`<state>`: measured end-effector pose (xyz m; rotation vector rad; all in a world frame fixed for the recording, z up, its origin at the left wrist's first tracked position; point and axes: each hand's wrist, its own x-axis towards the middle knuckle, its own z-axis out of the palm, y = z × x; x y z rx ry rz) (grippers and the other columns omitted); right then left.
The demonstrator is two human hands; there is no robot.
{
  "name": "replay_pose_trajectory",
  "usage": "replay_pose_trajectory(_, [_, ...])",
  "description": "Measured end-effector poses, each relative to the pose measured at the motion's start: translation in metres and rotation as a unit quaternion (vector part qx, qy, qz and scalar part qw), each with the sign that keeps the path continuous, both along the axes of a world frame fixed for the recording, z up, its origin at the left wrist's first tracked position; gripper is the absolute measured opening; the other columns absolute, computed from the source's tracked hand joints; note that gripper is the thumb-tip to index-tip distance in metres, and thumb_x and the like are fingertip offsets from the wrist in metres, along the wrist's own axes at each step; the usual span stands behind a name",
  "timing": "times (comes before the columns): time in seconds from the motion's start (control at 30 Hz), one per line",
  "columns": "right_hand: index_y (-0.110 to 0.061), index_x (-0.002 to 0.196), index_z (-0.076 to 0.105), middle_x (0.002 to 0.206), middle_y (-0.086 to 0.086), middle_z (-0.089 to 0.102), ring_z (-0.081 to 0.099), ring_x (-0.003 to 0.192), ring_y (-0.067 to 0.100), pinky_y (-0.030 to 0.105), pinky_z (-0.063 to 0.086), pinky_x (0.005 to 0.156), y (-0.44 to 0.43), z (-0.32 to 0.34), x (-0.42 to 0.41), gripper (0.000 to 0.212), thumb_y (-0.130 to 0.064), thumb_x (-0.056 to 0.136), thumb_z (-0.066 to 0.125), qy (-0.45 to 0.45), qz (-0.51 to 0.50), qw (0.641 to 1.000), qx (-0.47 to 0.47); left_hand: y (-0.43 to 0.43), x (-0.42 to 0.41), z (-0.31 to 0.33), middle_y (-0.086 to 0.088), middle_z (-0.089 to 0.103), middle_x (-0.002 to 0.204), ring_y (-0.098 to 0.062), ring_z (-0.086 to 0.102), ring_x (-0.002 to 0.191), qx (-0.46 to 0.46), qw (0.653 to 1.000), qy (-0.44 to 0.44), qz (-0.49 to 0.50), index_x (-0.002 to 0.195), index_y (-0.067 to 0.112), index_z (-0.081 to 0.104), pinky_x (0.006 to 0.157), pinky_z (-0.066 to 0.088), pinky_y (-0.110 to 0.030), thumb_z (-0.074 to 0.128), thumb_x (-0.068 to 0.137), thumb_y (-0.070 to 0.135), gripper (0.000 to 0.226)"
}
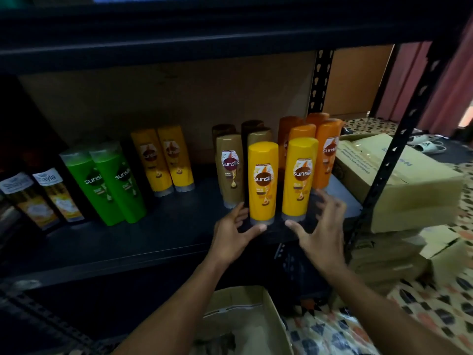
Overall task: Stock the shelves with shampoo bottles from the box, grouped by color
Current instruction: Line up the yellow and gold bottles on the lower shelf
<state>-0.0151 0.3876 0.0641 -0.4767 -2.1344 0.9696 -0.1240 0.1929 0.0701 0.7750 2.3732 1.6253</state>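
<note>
Two yellow bottles [263, 183] [299, 179] stood upright at the front of the dark shelf [153, 234], side by side. The left hand [234, 235] and the right hand [320, 226] were spread wide at their bottoms, fingers barely touching them. Tan bottles [230, 167] and orange bottles [329, 152] stood behind. An open cardboard box [245, 319] sat below.

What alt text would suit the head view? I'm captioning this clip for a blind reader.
Two bare hands, the left hand and right hand, cup the bases of two yellow shampoo bottles standing at the front of a dark shelf. Behind and beside them stand tan, orange, yellow and green bottles grouped by color. An open cardboard box sits below.
</note>
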Motion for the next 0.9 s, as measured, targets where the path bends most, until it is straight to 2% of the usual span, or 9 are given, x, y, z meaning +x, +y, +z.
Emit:
replay_pose_trajectory(0.07, [-0.018, 0.134, 0.047, 0.134, 0.003, 0.035, 0.050, 0.120, 0.018, 0.043, 0.054, 0.098, -0.026, 0.005, 0.011, 0.073, -0.024, 0.075, 0.090, 0.044, -0.009, 0.996, 0.073, -0.017, 0.004, 0.004, 0.002, 0.060, 0.143, -0.007, 0.057, 0.130, -0.010, 1.000, 0.000, 0.002, 0.157, 0.018, 0.040, 0.110, 0.047, -0.026, 0.084, 0.080, 0.047, 0.093])
replay_pose_trajectory(0.13, [-0.017, 0.126, 0.053, 0.127, -0.001, 0.038, 0.052, 0.114, 0.014, 0.038, 0.055, 0.093, -0.053, 0.011, 0.017, 0.054, -0.018, 0.082, 0.083, 0.044, 0.052, 0.992, 0.106, -0.038, 0.005, 0.007, 0.004, 0.064, 0.138, -0.004, 0.060, 0.125, -0.022, 1.000, 0.006, 0.013, 0.154, 0.019, 0.044, 0.107, 0.049, -0.025, 0.083, 0.082, 0.045, 0.086])
replay_pose_trajectory(0.27, [-0.021, 0.125, 0.054, 0.121, -0.006, 0.044, 0.051, 0.116, 0.012, 0.036, 0.053, 0.091, -0.102, 0.019, -0.001, 0.039, -0.014, 0.090, 0.071, 0.019, 0.175, 0.974, 0.146, -0.087, -0.005, 0.010, 0.008, 0.068, 0.125, -0.001, 0.064, 0.116, -0.042, 0.995, 0.043, 0.079, 0.146, 0.019, 0.053, 0.102, 0.055, -0.031, 0.078, 0.090, 0.027, 0.062])
replay_pose_trajectory(0.33, [-0.026, 0.126, 0.053, 0.121, -0.008, 0.044, 0.048, 0.116, 0.010, 0.035, 0.052, 0.092, -0.129, 0.026, -0.020, 0.040, -0.018, 0.090, 0.069, 0.009, 0.194, 0.970, 0.145, -0.112, -0.017, 0.015, 0.006, 0.068, 0.126, -0.003, 0.063, 0.116, -0.037, 0.989, 0.054, 0.131, 0.144, 0.018, 0.055, 0.103, 0.055, -0.036, 0.074, 0.094, 0.020, 0.053])
replay_pose_trajectory(0.43, [-0.031, 0.129, 0.050, 0.124, -0.012, 0.045, 0.046, 0.120, 0.005, 0.032, 0.049, 0.100, -0.161, 0.028, -0.053, 0.044, -0.024, 0.091, 0.069, -0.016, 0.226, 0.968, 0.109, -0.140, -0.038, 0.022, 0.003, 0.064, 0.135, -0.010, 0.059, 0.126, -0.007, 0.980, 0.041, 0.196, 0.144, 0.018, 0.053, 0.107, 0.049, -0.034, 0.068, 0.098, 0.014, 0.049])
replay_pose_trajectory(0.6, [-0.033, 0.142, 0.042, 0.135, -0.011, 0.042, 0.043, 0.130, 0.006, 0.025, 0.038, 0.108, -0.183, 0.019, -0.110, 0.054, -0.032, 0.095, 0.068, -0.102, 0.243, 0.964, 0.032, -0.145, -0.085, 0.025, 0.004, 0.045, 0.153, -0.011, 0.040, 0.143, 0.030, 0.977, -0.009, 0.212, 0.154, 0.019, 0.036, 0.108, 0.037, -0.026, 0.065, 0.099, 0.011, 0.063])
replay_pose_trajectory(0.67, [-0.031, 0.148, 0.037, 0.142, -0.010, 0.039, 0.040, 0.136, 0.009, 0.024, 0.034, 0.110, -0.181, 0.012, -0.135, 0.061, -0.034, 0.095, 0.068, -0.137, 0.235, 0.962, 0.009, -0.138, -0.109, 0.020, 0.000, 0.038, 0.156, -0.014, 0.036, 0.145, 0.041, 0.978, -0.010, 0.206, 0.157, 0.017, 0.026, 0.115, 0.035, -0.031, 0.067, 0.097, 0.009, 0.073])
replay_pose_trajectory(0.8, [-0.018, 0.158, 0.027, 0.156, 0.002, 0.035, 0.037, 0.144, 0.020, 0.031, 0.033, 0.115, -0.176, -0.003, -0.185, 0.081, -0.035, 0.093, 0.071, -0.160, 0.194, 0.968, -0.013, -0.111, -0.146, 0.008, -0.014, 0.024, 0.163, -0.030, 0.027, 0.151, 0.044, 0.966, 0.005, 0.254, 0.161, 0.010, 0.009, 0.124, 0.028, -0.050, 0.072, 0.093, 0.013, 0.092])
replay_pose_trajectory(0.9, [-0.016, 0.161, 0.021, 0.164, 0.006, 0.030, 0.030, 0.150, 0.022, 0.038, 0.030, 0.120, -0.171, -0.008, -0.223, 0.088, -0.036, 0.093, 0.072, -0.157, 0.184, 0.970, -0.038, -0.099, -0.170, 0.002, -0.019, 0.018, 0.167, -0.034, 0.020, 0.155, 0.094, 0.945, -0.019, 0.312, 0.162, 0.007, 0.002, 0.126, 0.021, -0.051, 0.064, 0.096, 0.025, 0.093])
